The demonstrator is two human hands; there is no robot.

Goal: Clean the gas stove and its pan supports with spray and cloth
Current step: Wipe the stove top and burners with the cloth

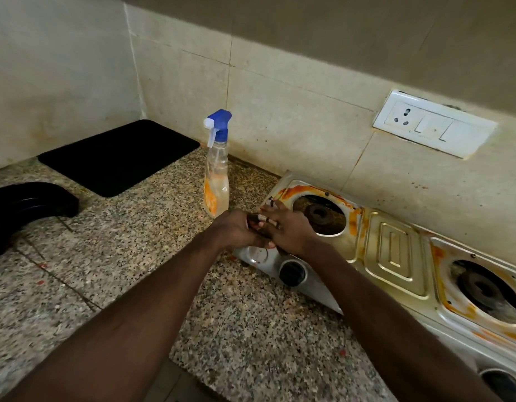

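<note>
The steel gas stove [396, 256] stands on the right of the counter, streaked with orange stains. Both burners are bare, the left burner [320, 213] and the right burner [483, 288], with no pan supports on them. At the stove's left end my hands meet. My left hand [236, 230] curls its fingers round a small dark object [255, 220], too hidden to identify. My right hand [288, 233] lies against it with fingers stretched toward the back left. A spray bottle [216, 175] with a blue trigger head stands upright just behind my left hand. No cloth is visible.
A black mat [117, 155] lies in the back left corner of the speckled granite counter [135, 256]. A black curved object [27, 210] sits at the left edge. Stove knobs [291, 272] face the front. A white socket panel [433, 123] is on the tiled wall.
</note>
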